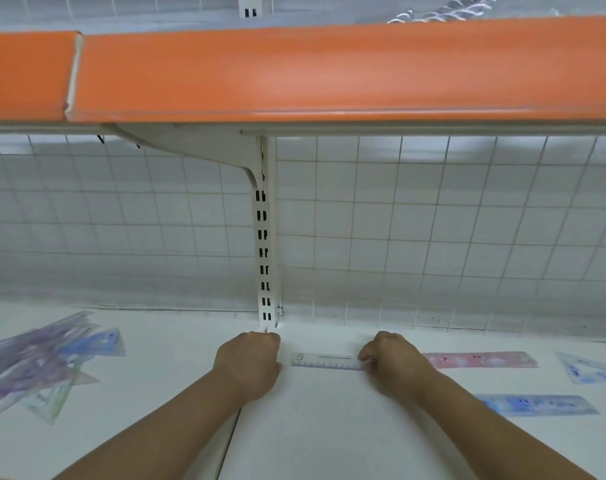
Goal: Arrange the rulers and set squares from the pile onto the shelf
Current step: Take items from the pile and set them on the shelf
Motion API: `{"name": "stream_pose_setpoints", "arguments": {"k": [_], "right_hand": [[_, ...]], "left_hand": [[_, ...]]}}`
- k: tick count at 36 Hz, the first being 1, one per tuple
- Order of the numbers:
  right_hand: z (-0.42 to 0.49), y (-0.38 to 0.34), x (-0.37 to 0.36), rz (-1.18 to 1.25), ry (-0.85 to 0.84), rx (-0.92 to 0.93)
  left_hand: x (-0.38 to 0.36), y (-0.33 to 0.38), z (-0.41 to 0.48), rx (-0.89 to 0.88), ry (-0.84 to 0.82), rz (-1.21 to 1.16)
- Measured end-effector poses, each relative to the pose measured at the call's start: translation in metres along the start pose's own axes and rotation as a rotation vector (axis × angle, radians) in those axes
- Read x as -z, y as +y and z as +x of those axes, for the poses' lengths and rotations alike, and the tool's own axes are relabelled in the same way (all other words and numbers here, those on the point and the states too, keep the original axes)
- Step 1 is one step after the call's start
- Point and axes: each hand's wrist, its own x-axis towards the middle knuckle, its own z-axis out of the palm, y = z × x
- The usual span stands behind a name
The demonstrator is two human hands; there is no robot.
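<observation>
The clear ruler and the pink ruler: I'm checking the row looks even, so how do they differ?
The clear ruler is see-through with a lilac edge; the pink ruler is pink and patterned. The right hand pinches the clear ruler's right end; nothing grips the pink ruler. The clear ruler is left of that hand, the pink ruler right of it. Both lie flat on the shelf, roughly in one line.

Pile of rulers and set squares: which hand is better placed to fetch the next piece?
Left. The left hand is nearer the pile and apart from the clear ruler, whose end the right hand pinches.
</observation>
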Motion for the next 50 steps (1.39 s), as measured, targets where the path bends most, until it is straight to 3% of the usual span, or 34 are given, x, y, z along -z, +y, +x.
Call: {"name": "stream_pose_setpoints", "arguments": {"k": [9, 33, 50], "right_hand": [[-0.008, -0.016, 0.007, 0.029, 0.024, -0.016], [-0.030, -0.066, 0.022, 0.089, 0.074, 0.332], [-0.082, -0.236, 0.014, 0.141, 0.114, 0.463]], "left_hand": [[-0.002, -0.001, -0.003, 0.011, -0.006, 0.000], [0.005, 0.011, -0.068, 0.283, 0.035, -0.074], [0.033, -0.105, -0.193, 0.356, 0.103, -0.022]]}}
